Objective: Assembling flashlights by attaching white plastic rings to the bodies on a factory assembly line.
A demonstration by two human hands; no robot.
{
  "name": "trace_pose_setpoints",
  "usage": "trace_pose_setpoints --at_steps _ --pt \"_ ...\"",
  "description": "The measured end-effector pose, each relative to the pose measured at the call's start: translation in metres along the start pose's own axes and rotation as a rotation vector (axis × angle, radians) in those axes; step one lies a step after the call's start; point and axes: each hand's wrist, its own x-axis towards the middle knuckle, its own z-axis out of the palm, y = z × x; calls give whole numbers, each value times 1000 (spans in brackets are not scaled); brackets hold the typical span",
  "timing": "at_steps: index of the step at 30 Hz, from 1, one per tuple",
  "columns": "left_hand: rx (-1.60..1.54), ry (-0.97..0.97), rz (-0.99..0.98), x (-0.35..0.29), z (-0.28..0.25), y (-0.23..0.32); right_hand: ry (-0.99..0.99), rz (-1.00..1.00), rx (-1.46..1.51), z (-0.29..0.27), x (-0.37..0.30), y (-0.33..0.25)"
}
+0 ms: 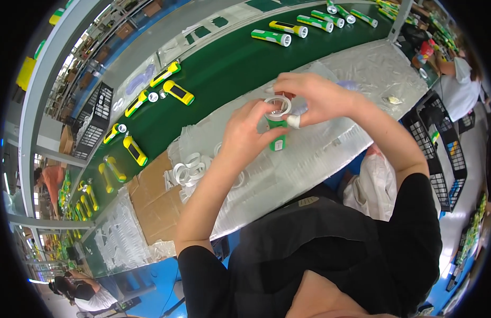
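Observation:
A green flashlight (278,139) stands between my hands over the plastic-covered bench, its head turned up toward me. Around that head sits a white ring (287,107). My left hand (244,130) is closed on the flashlight from the left, thumb along the green body and forefinger at the ring. From the right, my right hand (317,98) curls thumb and fingers about the ring's rim; white covers are on its fingertips. Loose white rings (190,170) lie in a pile left of my left forearm.
Beyond the bench runs a green conveyor belt (219,87) carrying several yellow and green flashlights (177,93). Flattened cardboard (158,199) lies at the bench's left. Black crates (441,151) stand at right, near another person (462,87). A metal post (27,122) rises at left.

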Motion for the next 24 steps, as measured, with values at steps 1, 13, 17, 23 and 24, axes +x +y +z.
trace_pose_setpoints --at_steps 1,13,17,23,24 --pt "-16 0 15 1 3 3 3 15 -16 -4 2 -3" --pt "-47 -69 -120 -6 8 11 -396 38 -182 -14 15 -20" --pt "-91 -53 -69 0 15 12 -352 46 -258 -11 4 -16" --pt "-82 -52 -57 -3 12 10 -253 59 -242 0 10 -11" --pt "-87 -52 -56 -5 13 9 -255 63 -244 2 9 -13"
